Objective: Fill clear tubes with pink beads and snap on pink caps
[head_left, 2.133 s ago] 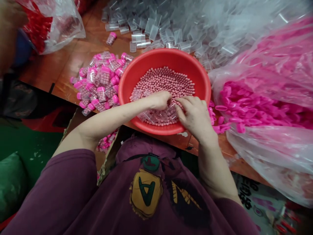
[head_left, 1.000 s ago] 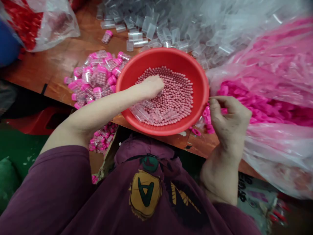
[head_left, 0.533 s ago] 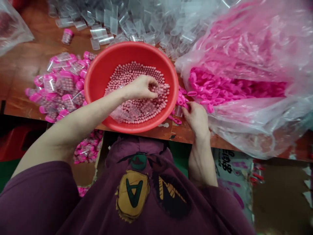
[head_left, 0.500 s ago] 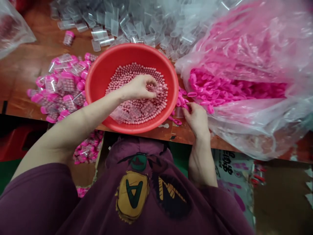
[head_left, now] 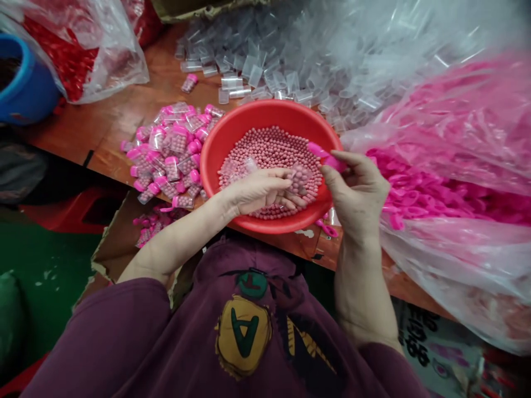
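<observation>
Over the red basin (head_left: 211, 160), my left hand (head_left: 263, 190) grips a small clear plastic container (head_left: 299, 179) with pink beads in it. Loose pink beads (head_left: 274, 141) cover the basin's bottom, and a few clear containers lie among them on the left. My right hand (head_left: 359, 185) pinches a bright pink plastic cap (head_left: 327, 156) between thumb and fingers at the basin's right rim. The cap and the container are a short distance apart.
Left of the basin lies a pile of bead-filled, pink-capped containers (head_left: 170, 146). Clear empty containers (head_left: 257, 72) are heaped behind. A plastic bag of pink caps (head_left: 440, 193) lies right. At far left are a blue bucket (head_left: 31, 94) and a bag of red pieces (head_left: 70, 58).
My left hand has come up from the beads with a filled container. My right hand has lifted a pink cap from beside the basin to its rim. The view has shifted left.
</observation>
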### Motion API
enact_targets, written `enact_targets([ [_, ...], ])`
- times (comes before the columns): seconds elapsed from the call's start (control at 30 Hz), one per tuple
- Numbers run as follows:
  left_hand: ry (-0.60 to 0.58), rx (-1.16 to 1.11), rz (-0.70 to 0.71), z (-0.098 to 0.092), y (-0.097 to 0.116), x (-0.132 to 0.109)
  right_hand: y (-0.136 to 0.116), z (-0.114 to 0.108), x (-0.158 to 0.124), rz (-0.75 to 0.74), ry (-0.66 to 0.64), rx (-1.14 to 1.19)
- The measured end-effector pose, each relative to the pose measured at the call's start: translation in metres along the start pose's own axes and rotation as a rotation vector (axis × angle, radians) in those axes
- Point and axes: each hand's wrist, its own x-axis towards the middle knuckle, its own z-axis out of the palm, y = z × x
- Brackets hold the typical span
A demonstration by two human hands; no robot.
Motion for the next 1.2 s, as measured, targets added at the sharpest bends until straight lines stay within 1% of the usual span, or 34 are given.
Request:
enact_targets([
  [0.03, 0.008, -0.039, 0.001, 0.000, -0.002, -0.002, -0.005, 0.007, -0.001, -0.023, -0.055, -0.033],
  [0.1, 0.035, -0.109, 0.017, 0.001, -0.005, -0.006, -0.012, 0.013, -0.005, -0.058, -0.174, -0.089],
  [0.2, 0.099, -0.175, 0.056, 0.000, -0.010, -0.011, -0.019, 0.011, -0.011, -0.079, -0.307, -0.129],
  [0.27, 0.131, -0.190, 0.065, 0.000, -0.012, -0.014, -0.022, 0.008, -0.014, -0.086, -0.343, -0.162],
  [0.4, 0.162, -0.204, 0.066, 0.001, -0.014, -0.018, -0.021, 0.005, -0.014, -0.079, -0.352, -0.212],
  [0.47, 0.179, -0.225, 0.068, 0.001, -0.012, -0.019, -0.019, 0.006, -0.012, -0.064, -0.335, -0.237],
  [0.53, 0.186, -0.251, 0.066, 0.002, -0.011, -0.019, -0.018, 0.008, -0.009, -0.062, -0.276, -0.247],
  [0.63, 0.179, -0.281, 0.050, 0.004, -0.011, -0.017, -0.017, 0.013, -0.007, -0.049, -0.191, -0.190],
  [0.7, 0.196, -0.299, 0.063, 0.008, -0.014, -0.016, -0.018, 0.018, -0.008, -0.017, -0.208, -0.157],
  [0.77, 0.239, -0.328, 0.100, 0.012, -0.020, -0.015, -0.018, 0.021, -0.011, 0.007, -0.239, -0.155],
  [0.9, 0.327, -0.391, 0.156, 0.020, -0.032, -0.013, -0.019, 0.022, -0.018, 0.032, -0.225, -0.126],
  [1.0, 0.376, -0.386, 0.191, 0.024, -0.036, -0.011, -0.020, 0.021, -0.022, 0.014, -0.227, -0.109],
  [1.13, 0.372, -0.359, 0.221, 0.026, -0.038, -0.009, -0.023, 0.023, -0.026, -0.040, -0.184, -0.140],
  [1.2, 0.374, -0.367, 0.234, 0.027, -0.039, -0.010, -0.025, 0.024, -0.028, -0.052, -0.182, -0.185],
])
